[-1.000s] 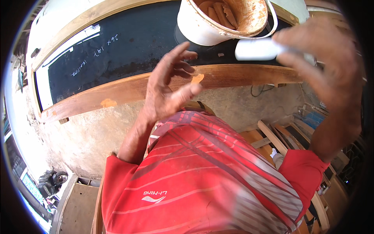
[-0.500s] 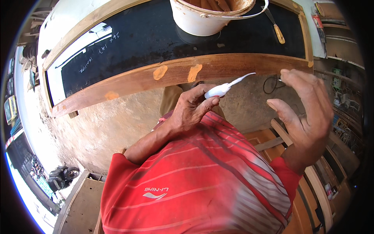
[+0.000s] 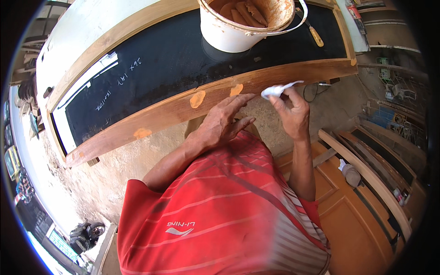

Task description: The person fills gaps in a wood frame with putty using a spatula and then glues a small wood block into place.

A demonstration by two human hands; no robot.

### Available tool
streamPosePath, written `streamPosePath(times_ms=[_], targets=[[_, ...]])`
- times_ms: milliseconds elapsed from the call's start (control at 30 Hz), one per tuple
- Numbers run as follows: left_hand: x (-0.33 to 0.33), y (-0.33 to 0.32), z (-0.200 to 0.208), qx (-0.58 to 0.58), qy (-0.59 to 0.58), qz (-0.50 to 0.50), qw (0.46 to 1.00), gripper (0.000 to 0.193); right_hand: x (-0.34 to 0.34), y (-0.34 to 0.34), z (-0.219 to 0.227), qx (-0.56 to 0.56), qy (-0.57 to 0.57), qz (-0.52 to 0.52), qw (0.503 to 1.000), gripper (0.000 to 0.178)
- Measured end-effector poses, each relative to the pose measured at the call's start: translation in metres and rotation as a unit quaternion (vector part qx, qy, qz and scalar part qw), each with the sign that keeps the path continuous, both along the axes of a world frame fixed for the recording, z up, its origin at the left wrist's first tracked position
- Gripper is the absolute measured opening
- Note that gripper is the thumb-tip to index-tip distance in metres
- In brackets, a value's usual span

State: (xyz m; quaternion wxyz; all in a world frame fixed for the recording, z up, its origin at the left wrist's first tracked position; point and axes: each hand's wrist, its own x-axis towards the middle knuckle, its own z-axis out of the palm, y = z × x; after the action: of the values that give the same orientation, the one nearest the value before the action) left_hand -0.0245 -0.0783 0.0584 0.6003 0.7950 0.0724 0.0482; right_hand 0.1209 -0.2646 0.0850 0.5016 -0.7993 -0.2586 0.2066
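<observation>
My right hand (image 3: 294, 112) pinches a small white squeeze bottle (image 3: 273, 91) with a long thin nozzle, blurred by motion. It is held just in front of the near rail of a wooden frame (image 3: 270, 74). Left of it, my left hand (image 3: 224, 118) holds nothing, its fingers stretched out and thumb apart, close to the bottle. The frame surrounds a dark glossy panel (image 3: 160, 82) with white handwriting. Orange filler patches (image 3: 197, 99) mark its near rail.
A white bucket (image 3: 224, 36) holding brown material stands on the panel. Right of it lies a putty knife with a wooden handle (image 3: 316, 37). Brown wooden door panels (image 3: 353, 220) lean at the lower right. A motorcycle (image 3: 86, 236) is at the far lower left.
The squeeze bottle has passed from my left hand to my right. My right hand has moved left and closed on it; my left hand has let go.
</observation>
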Motion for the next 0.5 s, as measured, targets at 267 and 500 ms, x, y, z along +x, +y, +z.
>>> streamPosePath(times_ms=[267,500], targets=[[0.02,0.087,0.041,0.076,-0.174,0.126,0.974,0.035,0.081,0.016,-0.053,0.0,-0.16,-0.203,0.966,0.019],[0.125,0.132,0.124,0.346,-0.185,0.038,0.919,0.019,0.128,0.003,-0.082,-0.039,-0.207,-0.19,0.959,0.022]])
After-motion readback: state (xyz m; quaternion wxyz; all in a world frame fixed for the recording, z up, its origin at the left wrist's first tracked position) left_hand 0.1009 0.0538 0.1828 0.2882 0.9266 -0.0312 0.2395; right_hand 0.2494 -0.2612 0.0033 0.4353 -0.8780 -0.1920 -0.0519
